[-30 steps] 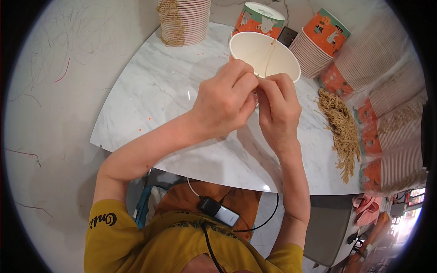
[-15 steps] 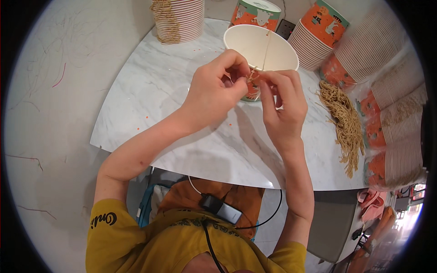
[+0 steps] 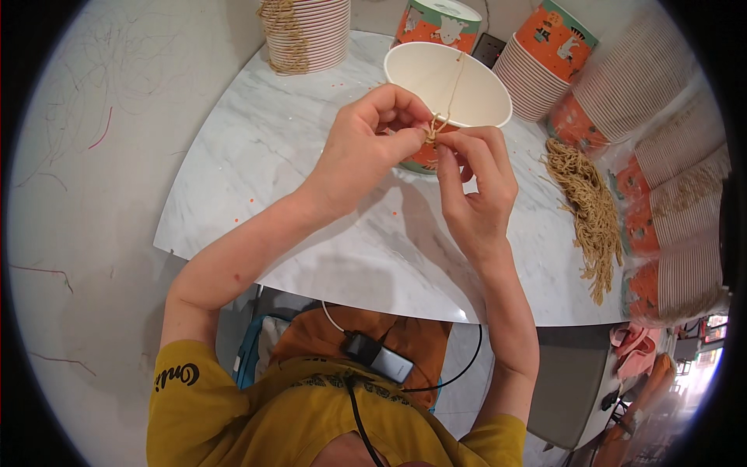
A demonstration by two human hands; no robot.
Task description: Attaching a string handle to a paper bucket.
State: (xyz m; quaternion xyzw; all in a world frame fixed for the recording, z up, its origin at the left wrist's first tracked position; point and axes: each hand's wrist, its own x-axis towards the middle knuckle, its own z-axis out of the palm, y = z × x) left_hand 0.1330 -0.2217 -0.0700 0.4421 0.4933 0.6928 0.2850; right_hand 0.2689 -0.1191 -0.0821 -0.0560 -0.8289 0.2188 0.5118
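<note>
A paper bucket [image 3: 459,82], white inside with an orange and green printed outside, stands tilted toward me on the table. A tan cord [image 3: 454,89] runs across its mouth from the far rim to the near rim. At the near rim the cord forms a small knot with loops. My left hand [image 3: 381,136] pinches the cord on the knot's left side between thumb and fingers. My right hand [image 3: 478,175] is closed on the cord at the right, thumb against forefinger. The hands partly hide the bucket's front.
A bundle of tan cords [image 3: 587,210] lies at the right of the marbled table [image 3: 327,257]. Nested bucket stacks stand at the back left [image 3: 307,35] and back right [image 3: 537,74]. Plastic-wrapped stacks [image 3: 685,210] line the right edge. Behind the bucket is another printed bucket [image 3: 438,27].
The knot at the near rim has drawn smaller and tighter. My right hand has shifted slightly left and down, and my left fingers have closed nearer the knot. The bucket has barely moved.
</note>
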